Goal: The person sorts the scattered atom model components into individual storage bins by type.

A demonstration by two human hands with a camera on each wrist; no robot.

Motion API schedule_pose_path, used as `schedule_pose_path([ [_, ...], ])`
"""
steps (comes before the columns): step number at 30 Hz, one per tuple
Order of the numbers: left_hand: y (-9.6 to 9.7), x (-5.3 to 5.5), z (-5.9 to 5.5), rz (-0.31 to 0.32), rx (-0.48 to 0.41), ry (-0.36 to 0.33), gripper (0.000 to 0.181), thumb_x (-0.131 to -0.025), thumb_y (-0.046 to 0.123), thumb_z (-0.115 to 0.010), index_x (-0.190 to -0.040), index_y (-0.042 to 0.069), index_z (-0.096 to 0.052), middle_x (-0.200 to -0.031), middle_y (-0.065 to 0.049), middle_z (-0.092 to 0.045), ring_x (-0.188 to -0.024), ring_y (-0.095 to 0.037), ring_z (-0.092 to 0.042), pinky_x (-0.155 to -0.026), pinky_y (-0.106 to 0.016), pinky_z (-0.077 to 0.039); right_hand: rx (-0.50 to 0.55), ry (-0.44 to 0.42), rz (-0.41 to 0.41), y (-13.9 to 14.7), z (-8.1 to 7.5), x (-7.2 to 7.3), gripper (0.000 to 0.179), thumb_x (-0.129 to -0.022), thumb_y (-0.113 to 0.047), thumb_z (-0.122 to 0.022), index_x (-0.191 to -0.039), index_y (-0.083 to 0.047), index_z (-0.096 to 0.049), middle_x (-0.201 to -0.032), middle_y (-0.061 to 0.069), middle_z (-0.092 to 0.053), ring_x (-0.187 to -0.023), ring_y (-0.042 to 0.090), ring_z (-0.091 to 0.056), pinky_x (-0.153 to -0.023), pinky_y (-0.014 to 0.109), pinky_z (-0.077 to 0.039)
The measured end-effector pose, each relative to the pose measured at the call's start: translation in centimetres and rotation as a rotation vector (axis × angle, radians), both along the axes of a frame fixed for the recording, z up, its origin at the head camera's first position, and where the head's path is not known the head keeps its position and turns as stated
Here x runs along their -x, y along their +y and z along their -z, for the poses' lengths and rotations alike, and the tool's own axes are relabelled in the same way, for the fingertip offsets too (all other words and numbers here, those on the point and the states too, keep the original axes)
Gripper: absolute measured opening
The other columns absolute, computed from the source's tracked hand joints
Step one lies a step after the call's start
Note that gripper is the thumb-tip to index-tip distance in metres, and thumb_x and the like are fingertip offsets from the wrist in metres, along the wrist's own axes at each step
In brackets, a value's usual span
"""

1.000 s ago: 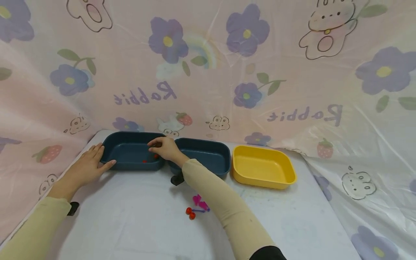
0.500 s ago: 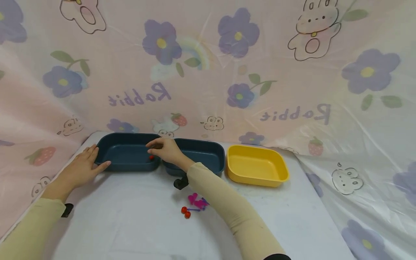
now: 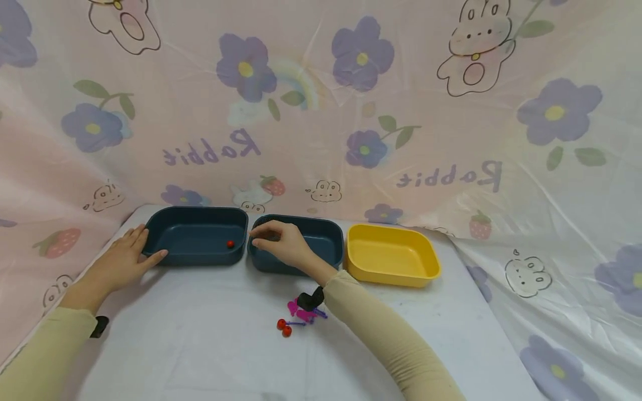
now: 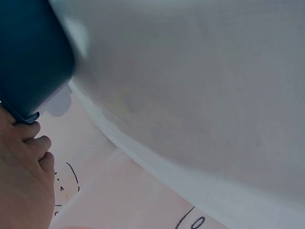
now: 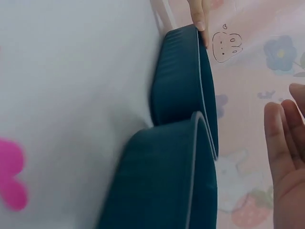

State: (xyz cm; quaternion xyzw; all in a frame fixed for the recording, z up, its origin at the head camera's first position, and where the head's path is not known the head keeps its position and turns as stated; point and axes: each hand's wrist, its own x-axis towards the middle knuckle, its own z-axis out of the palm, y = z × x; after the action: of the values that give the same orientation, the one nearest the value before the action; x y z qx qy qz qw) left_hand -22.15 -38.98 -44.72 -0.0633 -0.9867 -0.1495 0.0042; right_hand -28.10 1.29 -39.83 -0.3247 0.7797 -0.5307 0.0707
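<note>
My left hand rests against the left end of the left dark blue bin, fingers along its side and thumb at the front corner. A small red bead-like ball lies inside that bin near its right end. Over the left part of the second dark blue bin hovers my right hand, its fingers loosely bent. The right wrist view shows these fingers apart from the bins, with nothing visible between them.
Right of the blue bins stands a yellow bin. On the white table lie two red balls, magenta pieces and thin purple sticks, close to the right wrist's black strap. A printed curtain hangs behind.
My right hand has moved right, from above the left blue bin to above the second one. The red ball in the left bin is now in full view. My left hand stays at the bin.
</note>
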Motion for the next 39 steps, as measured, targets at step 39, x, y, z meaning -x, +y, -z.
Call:
schedule_pose_path([
  [39, 0.0, -0.2, 0.2, 0.02, -0.004, 0.031, 0.097, -0.108, 0.055, -0.044, -0.154, -0.024, -0.012, -0.161, -0.044, -0.007, -0.149, -0.063, -0.004, -0.117, -0.077, -0.012, -0.36, 0.128, -0.317, 8.7, 6.5, -8.7, 0.014, -0.089, -0.003, -0.081, -0.101, -0.01, -0.076, -0.096, -0.004, -0.067, -0.084, -0.002, -0.061, -0.075, 0.014, -0.056],
])
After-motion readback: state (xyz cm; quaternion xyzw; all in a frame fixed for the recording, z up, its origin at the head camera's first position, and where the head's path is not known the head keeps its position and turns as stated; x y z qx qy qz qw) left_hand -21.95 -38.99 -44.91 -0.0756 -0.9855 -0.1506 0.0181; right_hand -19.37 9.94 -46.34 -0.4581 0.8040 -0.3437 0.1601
